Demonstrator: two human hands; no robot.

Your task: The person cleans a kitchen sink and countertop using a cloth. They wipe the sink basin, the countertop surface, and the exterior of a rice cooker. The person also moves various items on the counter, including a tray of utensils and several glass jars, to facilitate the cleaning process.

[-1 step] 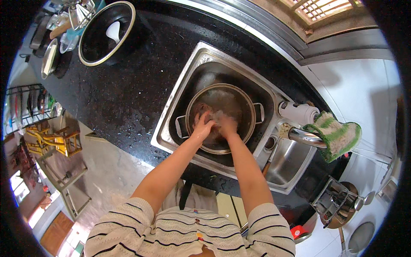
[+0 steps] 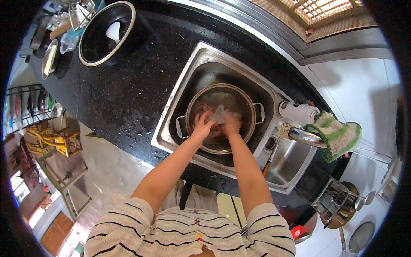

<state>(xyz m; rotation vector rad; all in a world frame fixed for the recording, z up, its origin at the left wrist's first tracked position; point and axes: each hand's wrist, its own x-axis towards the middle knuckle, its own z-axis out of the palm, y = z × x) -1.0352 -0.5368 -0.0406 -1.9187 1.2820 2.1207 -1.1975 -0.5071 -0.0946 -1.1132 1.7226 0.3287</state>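
A large metal pot (image 2: pixel 251 103) with two side handles sits in the big sink basin, with cloudy water inside. Both my hands are down in it. My left hand (image 2: pixel 202 125) is closed, fingers curled round something in the water, beside a brownish-red lump (image 2: pixel 203 107) whose kind I cannot make out. Against my fingers lies a pale, see-through crumpled wad (image 2: pixel 220 113), between the two hands. My right hand (image 2: pixel 231 125) is closed at this wad's right edge; its fingertips are partly hidden.
The steel sink (image 2: pixel 171 107) has a small second basin (image 2: pixel 291 165) on the right. A tap (image 2: pixel 306 137) with a green-and-white cloth (image 2: pixel 336 135) over it stands there, by a white roll-shaped container (image 2: pixel 298 112). A wide dark bowl (image 2: pixel 92 55) holding a white scoop (image 2: pixel 113 31) rests on the black counter.
My right hand was blurred by motion and now shows more sharply, slightly farther right. The pale wad has spread upward between my hands. My left hand has hardly moved.
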